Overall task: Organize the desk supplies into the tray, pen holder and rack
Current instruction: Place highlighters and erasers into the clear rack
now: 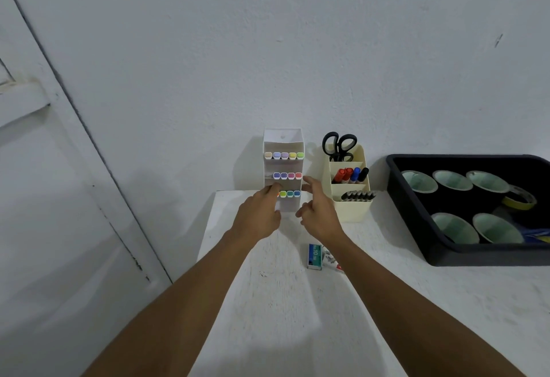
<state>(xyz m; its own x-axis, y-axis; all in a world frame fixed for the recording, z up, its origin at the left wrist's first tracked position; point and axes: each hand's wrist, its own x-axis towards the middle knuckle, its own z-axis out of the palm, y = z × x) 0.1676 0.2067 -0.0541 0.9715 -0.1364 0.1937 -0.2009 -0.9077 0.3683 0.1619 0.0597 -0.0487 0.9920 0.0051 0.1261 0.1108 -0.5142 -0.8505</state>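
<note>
A white tiered rack [283, 141] stands against the wall with three rows of coloured markers [287, 175]. My left hand [259, 213] reaches to the bottom row's left end, fingertips at an orange marker; whether it grips it is unclear. My right hand [320, 213] hovers just right of the rack, fingers spread, holding nothing. A cream pen holder [352, 208] to the right carries black scissors [339, 146], red, blue and black markers [351, 174] and several dark pens [358, 195]. A black tray [416, 210] at far right holds several pale cups [452, 180] and a yellow tape roll [519, 201].
A small blue staple box [315, 256] lies on the white table [297, 317] under my right forearm, with small loose bits beside it. The table's left edge drops off near the rack. The wall stands close behind everything.
</note>
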